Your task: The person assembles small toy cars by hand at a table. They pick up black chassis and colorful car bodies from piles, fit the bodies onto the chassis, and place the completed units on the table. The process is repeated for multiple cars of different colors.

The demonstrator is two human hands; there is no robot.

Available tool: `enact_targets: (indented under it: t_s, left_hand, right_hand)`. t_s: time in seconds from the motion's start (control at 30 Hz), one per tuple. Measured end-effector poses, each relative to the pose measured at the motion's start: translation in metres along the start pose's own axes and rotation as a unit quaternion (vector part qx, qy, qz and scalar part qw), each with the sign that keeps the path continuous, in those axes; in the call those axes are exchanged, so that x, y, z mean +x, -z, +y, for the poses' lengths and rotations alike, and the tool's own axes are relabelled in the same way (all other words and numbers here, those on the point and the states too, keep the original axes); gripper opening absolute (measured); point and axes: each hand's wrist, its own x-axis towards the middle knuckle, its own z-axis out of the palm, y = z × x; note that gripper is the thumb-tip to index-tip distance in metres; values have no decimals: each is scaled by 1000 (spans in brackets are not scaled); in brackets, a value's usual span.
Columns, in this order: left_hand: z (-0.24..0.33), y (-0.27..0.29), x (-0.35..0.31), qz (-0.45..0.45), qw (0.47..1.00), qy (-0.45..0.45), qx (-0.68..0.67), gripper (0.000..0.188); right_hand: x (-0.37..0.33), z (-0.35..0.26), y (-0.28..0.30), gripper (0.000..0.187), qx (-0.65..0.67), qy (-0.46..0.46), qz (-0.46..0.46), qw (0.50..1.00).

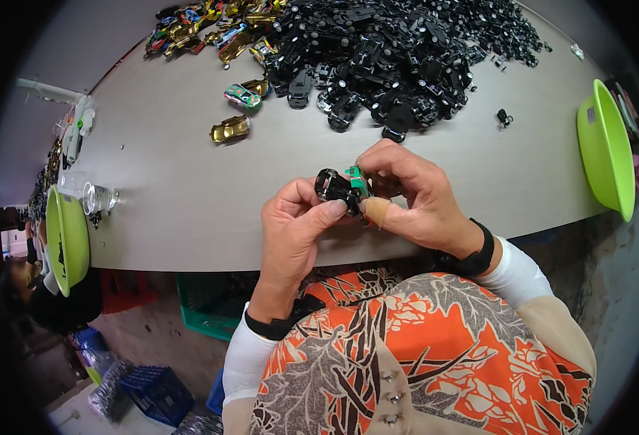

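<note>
Close to the table's near edge, my left hand [287, 228] pinches a black toy car chassis [332, 185] between thumb and fingers. My right hand [428, 199], with a tan bandage on its thumb, grips a green toy car body [356, 181] right against the chassis. Whether the two parts are joined, I cannot tell. Something gold-brown shows between the right fingers, partly hidden. Beyond my hands lie a gold car body [230, 130] and a green and red car body [243, 97]. A large heap of black chassis [377, 61] covers the table's far middle.
Colourful and gold car bodies [189, 29] are piled at the far left. Lime green basins stand at the left [73, 243] and right [609, 148] table edges. Clear plastic cups [100, 197] sit by the left basin. One small black part [504, 117] lies apart on the right.
</note>
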Motion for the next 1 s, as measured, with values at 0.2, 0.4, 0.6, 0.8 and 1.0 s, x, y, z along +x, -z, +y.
enact_targets:
  t_s: [0.2,0.4,0.6,0.8,1.0]
  left_hand:
    - [6,-2,3,-4,999,18,-45,37]
    - [5,-1,1,-26,997,33,-57,44]
    - [6,-3,-1,-34,997,30,-62,44]
    - [4,-5,0,-30,997,39,-64,44]
    - [5,-7,-2,-29,998,39,-38,46]
  right_hand:
    - [-2,0,4,28,58,-6,43,997]
    - [-1,1,1,27,0,61,26,998]
    - [1,0,1,25,-16,82,33,996]
    - [0,-2,-2,25,-26,75,10,997]
    - [2,-7,-4,28,-99,94,-11,991]
